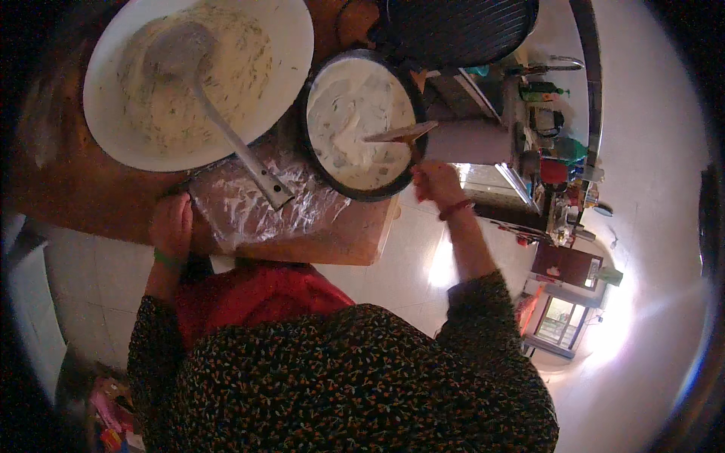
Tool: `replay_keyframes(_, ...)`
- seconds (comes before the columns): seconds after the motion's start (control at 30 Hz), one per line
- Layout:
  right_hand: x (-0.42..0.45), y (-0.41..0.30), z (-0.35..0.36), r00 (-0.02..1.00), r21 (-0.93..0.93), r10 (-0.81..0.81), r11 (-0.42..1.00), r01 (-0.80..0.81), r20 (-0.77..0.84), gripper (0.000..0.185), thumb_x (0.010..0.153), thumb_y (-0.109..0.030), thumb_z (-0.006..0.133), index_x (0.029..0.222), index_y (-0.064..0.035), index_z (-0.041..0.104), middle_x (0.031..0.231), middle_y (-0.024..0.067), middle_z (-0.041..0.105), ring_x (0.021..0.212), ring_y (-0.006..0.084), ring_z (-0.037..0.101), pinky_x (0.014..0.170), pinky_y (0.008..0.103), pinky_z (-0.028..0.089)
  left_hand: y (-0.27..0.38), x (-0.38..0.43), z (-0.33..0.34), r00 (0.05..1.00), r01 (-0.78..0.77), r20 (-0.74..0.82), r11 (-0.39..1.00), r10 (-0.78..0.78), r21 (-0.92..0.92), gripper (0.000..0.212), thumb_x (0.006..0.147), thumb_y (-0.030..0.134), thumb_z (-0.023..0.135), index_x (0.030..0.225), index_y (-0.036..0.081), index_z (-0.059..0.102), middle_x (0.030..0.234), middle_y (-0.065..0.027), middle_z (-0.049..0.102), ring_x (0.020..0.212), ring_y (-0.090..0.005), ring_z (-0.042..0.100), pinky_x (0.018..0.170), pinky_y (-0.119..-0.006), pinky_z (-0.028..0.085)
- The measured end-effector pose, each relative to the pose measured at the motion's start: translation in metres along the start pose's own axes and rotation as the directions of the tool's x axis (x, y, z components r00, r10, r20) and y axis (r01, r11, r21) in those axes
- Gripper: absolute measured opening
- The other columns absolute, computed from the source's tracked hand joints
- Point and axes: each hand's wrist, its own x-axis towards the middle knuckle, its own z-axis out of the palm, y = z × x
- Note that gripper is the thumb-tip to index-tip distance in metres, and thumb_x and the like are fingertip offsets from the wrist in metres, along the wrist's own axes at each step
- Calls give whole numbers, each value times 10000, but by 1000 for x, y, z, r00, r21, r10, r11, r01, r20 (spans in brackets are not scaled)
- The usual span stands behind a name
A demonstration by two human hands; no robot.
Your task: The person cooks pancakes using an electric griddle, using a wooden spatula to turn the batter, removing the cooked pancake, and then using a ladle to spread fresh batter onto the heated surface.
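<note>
My right hand [436, 182], fingers curled, is at the wooden handle of a spatula [403, 133], whose blade tip rests in pale batter with green bits [362, 113]. That batter fills a round dark pan [368, 194]. My left hand [173, 223] lies at the near edge of the wooden table, fingers together, beside a sheet of clear plastic [255, 221]; a grip on anything is not visible. Left of the pan stands a large white bowl [102, 113] of similar batter, with a metal ladle [235, 141] leaning in it, its handle over the rim.
A ridged black griddle pan [464, 28] lies beyond the round pan. The brown wooden table [351, 238] ends just before my body. At the right are a kitchen counter with bottles [566, 150], a faucet [566, 61] and a tiled floor [408, 243].
</note>
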Motion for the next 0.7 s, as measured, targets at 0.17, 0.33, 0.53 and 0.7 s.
replay_keyframes(0.17, 43, -17, -61, 997, -444, 43, 896, -9, 68, 332, 900, -267, 387, 735, -38, 562, 612, 108, 588, 433, 185, 550, 362, 312, 441, -5, -1, 5, 1000, -31, 6, 1000, 31, 4, 157, 815, 105, 549, 964, 60, 570, 872, -118, 581, 797, -296, 550, 665, -379, 467)
replay_keyframes(0.33, 78, -47, -45, 997, -811, 23, 583, 48, 76, 366, 867, -281, 395, 662, -24, 554, 535, 102, 556, 395, 187, 522, 381, 344, 425, -1, 2, 0, 1000, 20, 22, 1000, -21, 14, 155, 793, 88, 559, 946, 70, 576, 849, -114, 576, 784, -293, 552, 651, -382, 463)
replay_keyframes(0.53, 74, -68, -10, 979, -940, 180, 340, 31, 97, 364, 819, -302, 516, 571, -35, 516, 442, 62, 468, 357, 168, 452, 362, 308, 348, 4, 7, -5, 999, 31, -19, 1000, -31, -3, 153, 785, 86, 567, 937, 75, 585, 830, -112, 574, 758, -293, 553, 634, -382, 462)
replay_keyframes(0.7, 76, -83, 9, 932, -731, 103, 652, 201, 348, 308, 815, -255, 529, 609, -26, 529, 473, 54, 482, 359, 153, 441, 340, 290, 337, -4, 1, 2, 999, 6, -35, 999, -5, 46, 139, 784, 84, 569, 922, 77, 583, 826, -113, 574, 750, -293, 556, 626, -379, 466)
